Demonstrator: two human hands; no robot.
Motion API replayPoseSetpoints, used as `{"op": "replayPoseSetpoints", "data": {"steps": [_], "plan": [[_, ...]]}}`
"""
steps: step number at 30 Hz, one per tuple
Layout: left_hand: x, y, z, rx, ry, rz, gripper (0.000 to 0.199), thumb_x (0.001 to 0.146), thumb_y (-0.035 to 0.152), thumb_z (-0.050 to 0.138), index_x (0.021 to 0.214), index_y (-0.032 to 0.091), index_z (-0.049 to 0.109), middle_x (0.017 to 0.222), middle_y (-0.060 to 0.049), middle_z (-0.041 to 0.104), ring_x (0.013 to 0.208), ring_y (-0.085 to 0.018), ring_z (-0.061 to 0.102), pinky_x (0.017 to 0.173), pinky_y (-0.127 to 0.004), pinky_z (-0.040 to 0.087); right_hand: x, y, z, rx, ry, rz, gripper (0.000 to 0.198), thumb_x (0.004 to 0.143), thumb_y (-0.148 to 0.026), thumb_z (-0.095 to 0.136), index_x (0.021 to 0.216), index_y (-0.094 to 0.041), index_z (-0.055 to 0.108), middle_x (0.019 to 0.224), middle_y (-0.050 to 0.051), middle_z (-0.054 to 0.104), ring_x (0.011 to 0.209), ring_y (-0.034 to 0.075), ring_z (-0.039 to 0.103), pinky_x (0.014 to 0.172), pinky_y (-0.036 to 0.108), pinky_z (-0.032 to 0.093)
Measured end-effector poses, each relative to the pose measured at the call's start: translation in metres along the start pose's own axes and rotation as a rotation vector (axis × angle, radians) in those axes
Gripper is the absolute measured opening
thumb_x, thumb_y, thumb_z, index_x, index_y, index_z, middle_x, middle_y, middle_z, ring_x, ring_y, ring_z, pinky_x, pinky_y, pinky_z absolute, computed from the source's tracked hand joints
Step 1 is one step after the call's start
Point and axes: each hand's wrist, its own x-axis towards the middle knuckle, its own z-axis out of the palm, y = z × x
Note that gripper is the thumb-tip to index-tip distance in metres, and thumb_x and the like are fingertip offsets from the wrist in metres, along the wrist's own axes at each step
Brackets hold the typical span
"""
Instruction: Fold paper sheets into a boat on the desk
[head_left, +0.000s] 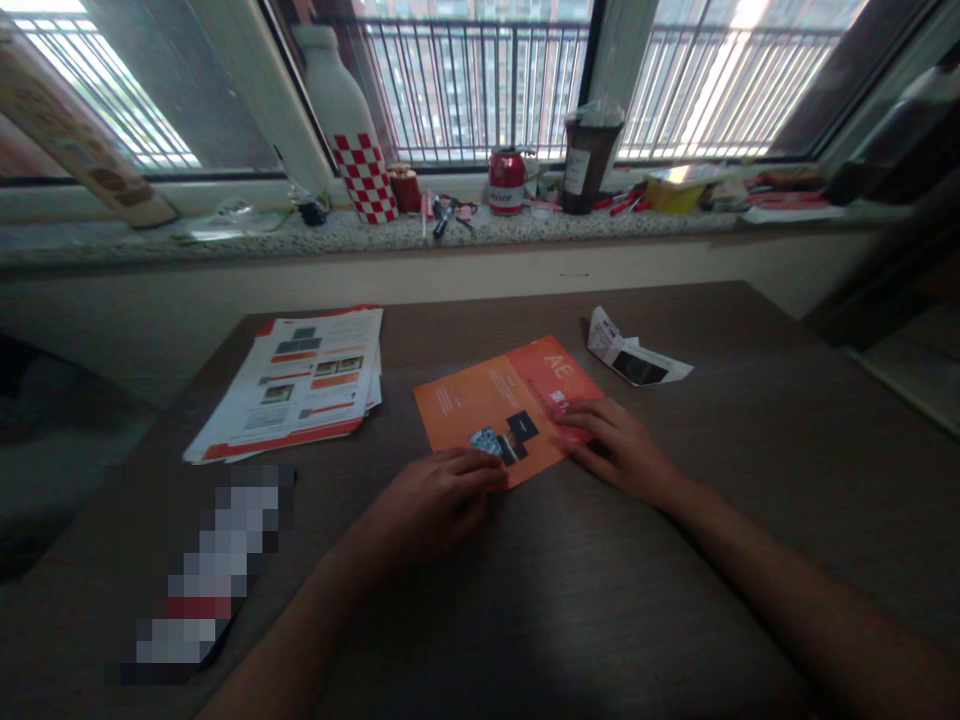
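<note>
An orange leaflet (457, 395) with a redder panel on its right lies on the dark table in front of me. My left hand (450, 490) is closed at the leaflet's lower edge, its fingers bent over the paper and its thumb hidden. On the right edge rests my right hand (622, 450), fingers stretched out over the red panel and thumb apart from them. Just beyond that hand stands a small folded white paper (637, 362) with a dark patch.
A stack of printed sheets (300, 385) lies at the table's left. Nearer me is a blurred-out flat object (217, 560). Along the windowsill stand a checked bottle (360, 165), a red can (507, 182), a dark cup (586, 165) and small clutter.
</note>
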Motion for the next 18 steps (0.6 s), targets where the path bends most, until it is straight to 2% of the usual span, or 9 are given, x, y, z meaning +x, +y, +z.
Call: {"op": "replayPoseSetpoints", "data": {"steps": [4, 7, 13, 18], "plan": [[-0.0005, 0.0066, -0.0013, -0.066, -0.053, 0.011, 0.030, 0.099, 0.017, 0.063, 0.125, 0.029, 0.069, 0.134, -0.005, 0.069, 0.117, -0.024, 0.068, 0.096, -0.041, 0.056, -0.0022, -0.0062, 0.0024, 0.032, -0.223, -0.083, 0.055, 0.102, -0.040, 0.065, 0.154, -0.027, 0.051, 0.161, 0.013, 0.050, 0.149, 0.030, 0.046, 0.120, 0.053, 0.043], [-0.0007, 0.0049, 0.0006, -0.094, -0.068, -0.014, 0.028, 0.100, 0.019, 0.066, 0.125, 0.031, 0.068, 0.137, -0.004, 0.066, 0.121, -0.024, 0.065, 0.099, -0.040, 0.054, -0.0038, -0.0075, 0.0059, 0.055, -0.328, -0.081, 0.057, 0.100, -0.044, 0.068, 0.153, -0.029, 0.053, 0.160, 0.011, 0.052, 0.147, 0.030, 0.049, 0.120, 0.053, 0.044], [-0.0010, 0.0034, 0.0010, -0.240, -0.054, -0.030, 0.024, 0.103, 0.020, 0.063, 0.125, 0.029, 0.068, 0.135, -0.004, 0.067, 0.121, -0.021, 0.064, 0.101, -0.038, 0.054, -0.0034, -0.0072, 0.0091, 0.080, -0.309, -0.080, 0.051, 0.099, -0.042, 0.071, 0.146, -0.029, 0.059, 0.153, 0.010, 0.059, 0.141, 0.029, 0.055, 0.117, 0.054, 0.045], [-0.0022, 0.0056, -0.0020, -0.362, -0.048, -0.006, 0.030, 0.103, 0.015, 0.060, 0.130, 0.028, 0.066, 0.133, -0.007, 0.066, 0.122, -0.021, 0.063, 0.103, -0.039, 0.054, -0.0025, -0.0094, 0.0087, 0.095, -0.303, -0.071, 0.047, 0.100, -0.041, 0.069, 0.144, -0.028, 0.060, 0.149, 0.010, 0.062, 0.137, 0.028, 0.057, 0.115, 0.052, 0.046]]}}
